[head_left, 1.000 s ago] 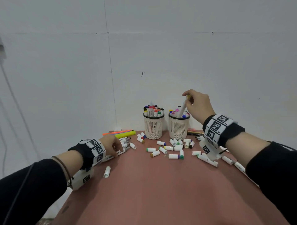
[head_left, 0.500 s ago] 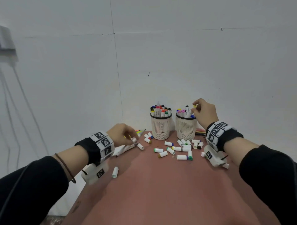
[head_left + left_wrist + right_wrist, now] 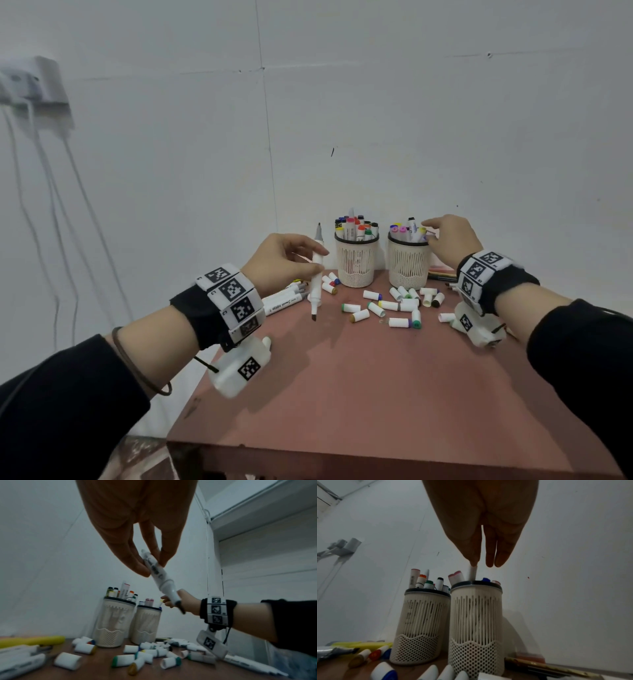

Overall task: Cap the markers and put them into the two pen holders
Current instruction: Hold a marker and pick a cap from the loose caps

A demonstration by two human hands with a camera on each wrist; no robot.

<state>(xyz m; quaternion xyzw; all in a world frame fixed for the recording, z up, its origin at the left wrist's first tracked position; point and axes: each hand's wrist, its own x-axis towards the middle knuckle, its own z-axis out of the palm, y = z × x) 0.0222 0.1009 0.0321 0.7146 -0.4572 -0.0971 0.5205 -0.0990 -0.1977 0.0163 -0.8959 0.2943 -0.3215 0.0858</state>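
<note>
My left hand (image 3: 315, 253) pinches a white marker (image 3: 317, 274) with both tips bare, held upright above the red table's (image 3: 342, 394) back left part. In the left wrist view the thumb and fingers (image 3: 137, 566) pinch the marker's barrel (image 3: 159, 577). Two cream pen holders stand by the wall, the left one (image 3: 356, 263) and the right one (image 3: 409, 267), both full of capped markers. My right hand (image 3: 431, 229) hovers over the right holder (image 3: 476, 615), fingers straight. One fingertip (image 3: 473, 561) touches the top of a white marker (image 3: 473, 574) that stands in it. Several loose caps (image 3: 394, 305) lie before the holders.
Several uncapped markers (image 3: 284, 301) lie at the table's left edge, beside a yellow highlighter (image 3: 32, 641). Thin pens (image 3: 442, 274) lie behind the right holder. The white wall stands close behind the holders. A wall socket (image 3: 37, 85) with hanging cables is far left.
My left hand picked a marker from the pile at the left and raised it upright. My right hand lowered its marker into the right holder and let go, fingers now straight on top.
</note>
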